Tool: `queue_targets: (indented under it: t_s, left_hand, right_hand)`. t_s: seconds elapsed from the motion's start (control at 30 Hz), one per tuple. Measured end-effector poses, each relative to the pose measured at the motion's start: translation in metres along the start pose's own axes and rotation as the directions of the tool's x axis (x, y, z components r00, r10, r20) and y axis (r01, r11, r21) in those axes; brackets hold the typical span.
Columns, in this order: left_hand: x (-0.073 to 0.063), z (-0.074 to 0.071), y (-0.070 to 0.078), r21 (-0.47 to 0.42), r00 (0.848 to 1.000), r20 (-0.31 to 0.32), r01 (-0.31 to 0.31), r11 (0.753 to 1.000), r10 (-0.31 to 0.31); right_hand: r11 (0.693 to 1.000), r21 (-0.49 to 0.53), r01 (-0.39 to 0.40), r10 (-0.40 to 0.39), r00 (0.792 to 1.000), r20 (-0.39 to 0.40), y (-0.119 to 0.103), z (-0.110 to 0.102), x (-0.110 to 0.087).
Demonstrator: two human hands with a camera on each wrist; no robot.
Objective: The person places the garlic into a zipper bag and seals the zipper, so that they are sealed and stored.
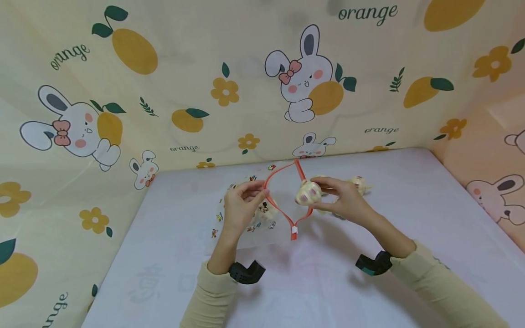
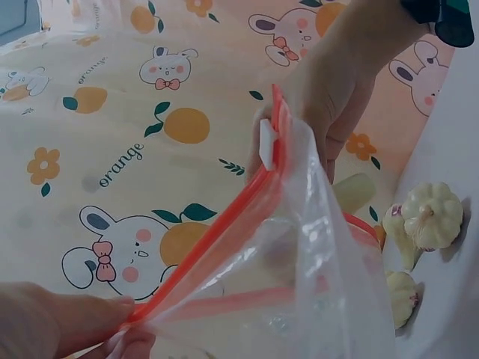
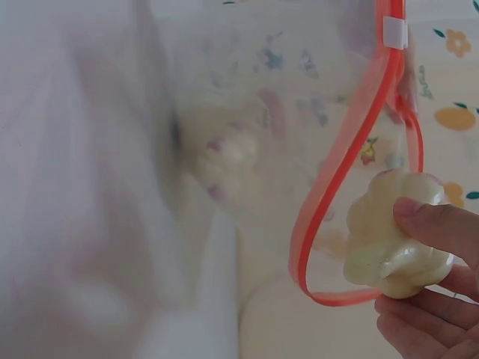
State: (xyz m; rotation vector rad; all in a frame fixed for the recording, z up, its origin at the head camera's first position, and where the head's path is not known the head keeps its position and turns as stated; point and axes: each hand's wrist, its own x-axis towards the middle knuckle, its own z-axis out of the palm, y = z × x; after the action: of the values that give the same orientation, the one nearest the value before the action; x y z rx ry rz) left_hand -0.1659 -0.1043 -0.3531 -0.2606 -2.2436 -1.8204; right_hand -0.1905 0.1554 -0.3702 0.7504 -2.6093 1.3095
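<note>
My left hand (image 1: 239, 209) pinches the red rim of a clear zip bag (image 1: 256, 230) printed with small cartoon figures. The rim stands spread in a wide loop, with a white slider (image 1: 294, 230) at its near end. Between thumb and fingers, my right hand (image 1: 348, 200) holds a garlic bulb (image 1: 308, 193) at the right side of that opening. In the right wrist view, another garlic bulb (image 3: 232, 161) shows blurred through the bag's film. The left wrist view has the bag's plastic partly covering the right hand and its bulb.
More garlic bulbs (image 2: 434, 215) lie on the white table (image 1: 164, 259) just beyond and beside the right hand, partly hidden by it in the head view. A patterned cloth (image 1: 246, 54) with rabbits and oranges hangs behind the table and along its right side.
</note>
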Motion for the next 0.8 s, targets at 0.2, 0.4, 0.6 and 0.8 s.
queue_targets:
  t_s: [0.2, 0.4, 0.6, 0.8]
  left_hand:
    - [0.000, 0.001, -0.001, 0.001, 1.000, 0.000, -0.006, 1.000, 0.006]
    - [0.001, 0.001, -0.001, -0.016, 1.000, -0.002, 0.010, 1.000, -0.010]
    - [0.001, 0.001, 0.000, -0.015, 1.000, 0.001, 0.015, 1.000, -0.015]
    - [0.002, 0.001, -0.001, 0.005, 1.000, 0.004, 0.000, 1.000, 0.000]
  right_hand:
    - [0.999, 0.023, 0.034, -0.034, 0.999, 0.006, 0.002, 0.006, 0.003]
    - [0.999, 0.036, 0.012, -0.013, 1.000, 0.026, 0.001, 0.012, 0.008]
    - [1.000, -0.002, 0.022, -0.022, 1.000, 0.021, -0.001, 0.015, 0.010]
    - [1.000, 0.003, 0.023, -0.023, 0.999, 0.030, -0.003, 0.018, 0.013]
